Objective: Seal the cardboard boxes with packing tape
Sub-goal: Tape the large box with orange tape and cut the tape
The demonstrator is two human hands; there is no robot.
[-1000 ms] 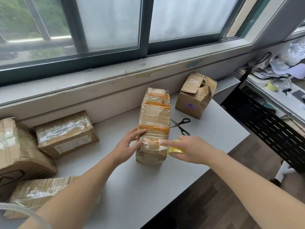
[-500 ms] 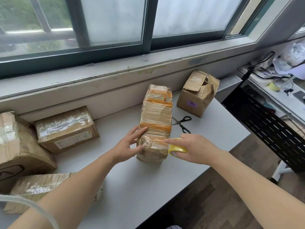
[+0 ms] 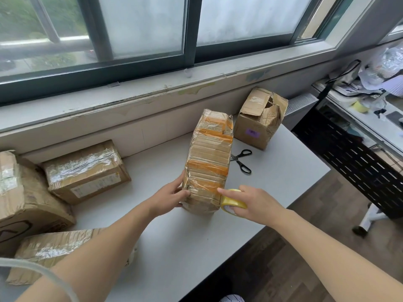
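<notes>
Mid-wrap: the left hand [image 3: 168, 197] clasps the tall, tape-banded brown cardboard box [image 3: 209, 153] just left of the black scissors [image 3: 241, 160], while the right hand [image 3: 255, 203] grips the yellow packing-tape roll [image 3: 231, 206] against it (next, probably: pull the strip taut around).

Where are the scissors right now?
Head view: the scissors lie on the table, right of the tall box, near side of the torn box.
</notes>
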